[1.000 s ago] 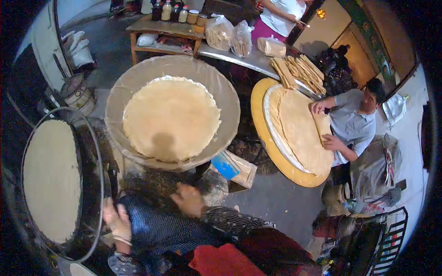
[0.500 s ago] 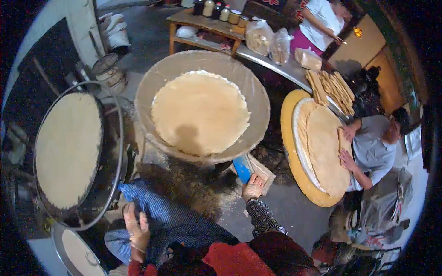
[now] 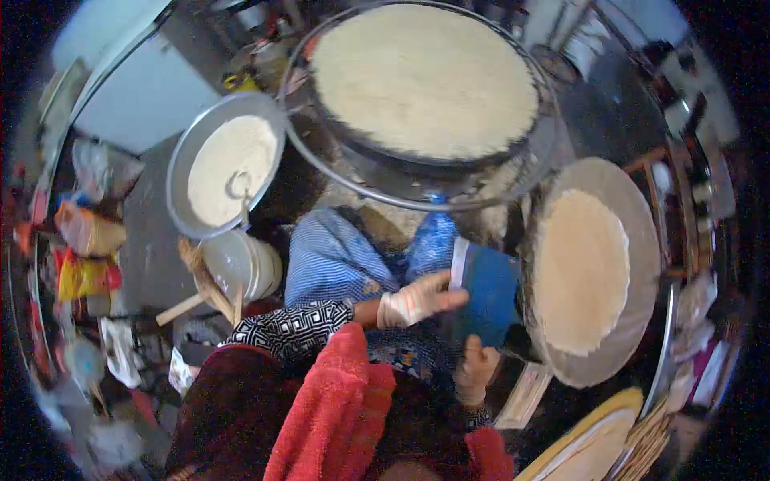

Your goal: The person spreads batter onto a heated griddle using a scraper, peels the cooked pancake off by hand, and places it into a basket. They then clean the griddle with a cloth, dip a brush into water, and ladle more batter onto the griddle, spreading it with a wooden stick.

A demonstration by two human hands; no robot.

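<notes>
A blue rectangular pad [image 3: 487,295] with a white edge hangs in front of me, over my lap. My right hand [image 3: 475,370], bare, grips it from below. My left hand [image 3: 417,301], in a pale glove, pinches its white left edge. Just beyond the pad sits a big round griddle [image 3: 539,152] covered by a thin pale flatbread [image 3: 425,76]. To the right a wide shallow basket [image 3: 642,232] carries a stack of round flatbreads [image 3: 581,268]. A blue checked cloth [image 3: 333,256] covers my knees.
A metal basin of pale batter [image 3: 228,164] with a ladle stands at the left, a white bucket [image 3: 241,264] and wooden sticks [image 3: 200,293] below it. Bags and clutter line the far left. A yellow round board [image 3: 589,445] shows at the bottom right.
My head has swung round, so the griddle is now ahead and the basket at the right. My right hand picked the blue pad up off the floor; my left hand came onto it.
</notes>
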